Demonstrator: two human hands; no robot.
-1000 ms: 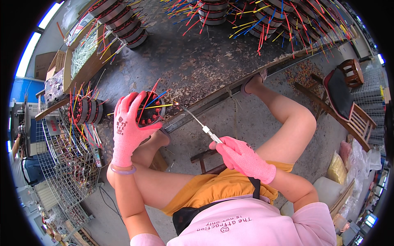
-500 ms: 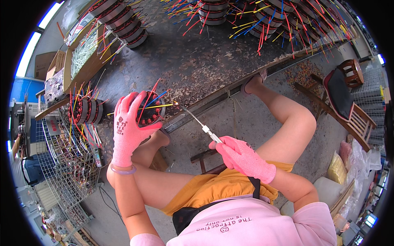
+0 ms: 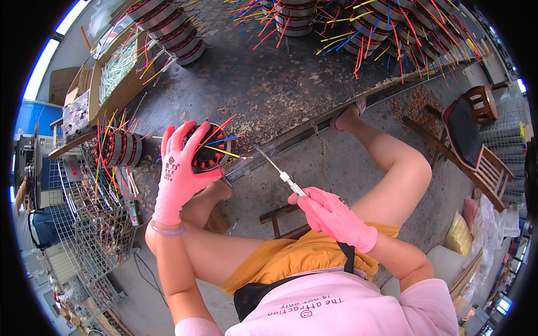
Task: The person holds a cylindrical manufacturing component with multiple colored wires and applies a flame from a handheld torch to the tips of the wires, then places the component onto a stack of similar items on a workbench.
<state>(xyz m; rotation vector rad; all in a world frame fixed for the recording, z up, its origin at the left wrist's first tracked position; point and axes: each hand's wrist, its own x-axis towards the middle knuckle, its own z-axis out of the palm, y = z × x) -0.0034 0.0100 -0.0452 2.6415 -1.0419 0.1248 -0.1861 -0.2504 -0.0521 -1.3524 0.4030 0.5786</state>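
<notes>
Right hand [image 3: 336, 215], pink glove, clamped on thin metal pick tool [image 3: 278, 171], tip aimed at stator. Left hand [image 3: 179, 173] spread and gripping motor stator [image 3: 208, 150] at workbench edge [image 3: 291, 140], coloured lead wires [image 3: 221, 143] fanning out. Probably heavy, rigid core; leads limp, easily damaged. Best held by outer ring. More wired stators [image 3: 120, 147] beyond.

We saw the wound stator [image 3: 208, 150] at the table [image 3: 263, 84] edge, under our left hand [image 3: 178, 173]. Our right hand [image 3: 336, 217] held a pointed tool [image 3: 277, 169] to its right. More stators [image 3: 119, 148] sat left.
</notes>
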